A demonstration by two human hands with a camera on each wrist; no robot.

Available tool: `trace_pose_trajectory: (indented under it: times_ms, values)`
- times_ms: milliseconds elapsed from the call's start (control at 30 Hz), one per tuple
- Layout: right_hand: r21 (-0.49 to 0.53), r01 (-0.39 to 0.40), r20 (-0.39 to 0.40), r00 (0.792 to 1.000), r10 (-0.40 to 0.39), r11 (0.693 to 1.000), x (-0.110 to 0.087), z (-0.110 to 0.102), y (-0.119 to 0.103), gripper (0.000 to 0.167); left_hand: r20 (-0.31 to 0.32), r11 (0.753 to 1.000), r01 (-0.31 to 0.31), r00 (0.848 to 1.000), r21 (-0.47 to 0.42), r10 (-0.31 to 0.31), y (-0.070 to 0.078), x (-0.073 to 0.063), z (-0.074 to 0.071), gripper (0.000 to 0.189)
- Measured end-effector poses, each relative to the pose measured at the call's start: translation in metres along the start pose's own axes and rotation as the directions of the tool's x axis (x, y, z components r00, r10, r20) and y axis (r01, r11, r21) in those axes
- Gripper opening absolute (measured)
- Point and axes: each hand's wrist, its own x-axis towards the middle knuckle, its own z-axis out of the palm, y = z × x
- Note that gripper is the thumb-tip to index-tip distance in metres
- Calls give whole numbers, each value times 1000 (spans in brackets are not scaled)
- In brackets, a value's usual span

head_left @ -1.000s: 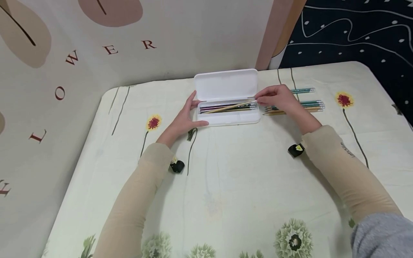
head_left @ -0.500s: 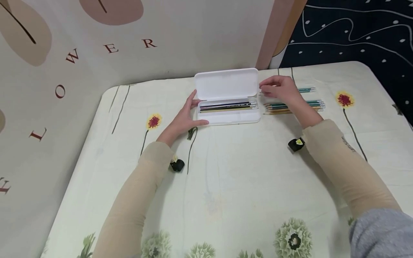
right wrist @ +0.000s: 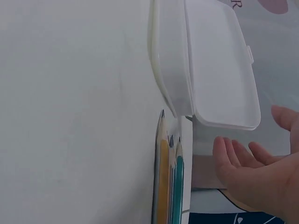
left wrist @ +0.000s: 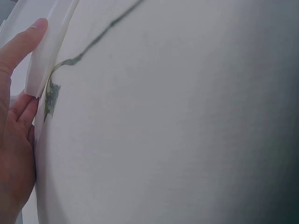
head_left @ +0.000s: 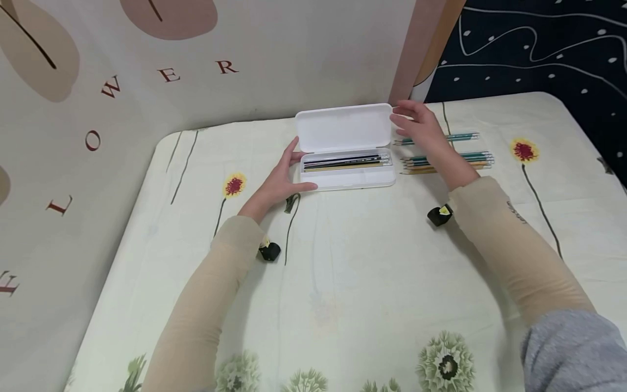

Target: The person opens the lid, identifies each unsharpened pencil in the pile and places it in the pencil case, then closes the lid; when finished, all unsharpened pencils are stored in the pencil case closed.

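Observation:
A white pencil case (head_left: pixel 348 178) lies with its lid (head_left: pixel 344 128) raised. Several pencils (head_left: pixel 343 163), dark ones and a gold one, lie side by side in its rear part. My left hand (head_left: pixel 278 182) holds the case's left end, thumb at the front and fingers at the back; the left wrist view shows that thumb (left wrist: pixel 25 42) over the case wall. Beside the lid's right edge is my right hand (head_left: pixel 422 128), fingers spread and slightly bent, holding nothing. In the right wrist view its fingertips are just apart from the lid (right wrist: pixel 224 65).
Right of the case, a group of green and yellow pencils (head_left: pixel 472 160) lies on the flower-print cloth (head_left: pixel 362 261). A smaller set of green pencils (head_left: pixel 462 136) lies behind them. A lettered wall covering (head_left: pixel 294 60) rises behind the table.
My right hand has let go of a gold pencil, which now lies along the others in the case. It has moved back to the lid's right edge. My left hand stays put.

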Motion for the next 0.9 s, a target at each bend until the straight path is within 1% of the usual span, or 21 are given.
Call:
trace_pose_trajectory:
  times_ms: [67, 167, 333, 467, 600, 733, 833, 900]
  values:
    - [14, 4, 22, 1000, -5, 1000, 0, 2, -2, 63, 0, 1000, 3, 1000, 1, -3, 1, 0, 0, 119]
    - [29, 4, 31, 1000, -5, 1000, -1, 4, -4, 63, -4, 1000, 11, 1000, -13, -11, 1, 0, 0, 120]
    - [33, 10, 31, 999, -11, 999, -3, 4, -5, 57, -14, 999, 24, 1000, -33, -24, 0, 1, 1, 121]
    - [55, 8, 28, 1000, -10, 998, -6, 2, -4, 52, -13, 999, 29, 999, -30, -29, -1, 1, 1, 120]
    - [89, 23, 15, 1000, -24, 996, -10, 0, -3, 47, -11, 999, 30, 999, -28, -30, -2, 1, 2, 120]
    - [110, 32, 3, 999, -33, 993, -13, -2, -2, 34, -8, 999, 29, 1000, -25, -29, -2, 1, 2, 119]
    - [101, 32, -4, 1000, -31, 994, -14, -2, -2, 21, -6, 999, 32, 999, -21, -32, -1, 1, 1, 119]
    - [90, 30, -3, 1000, -29, 996, -15, -2, -2, 16, -8, 999, 38, 999, -13, -38, -1, 1, 1, 118]
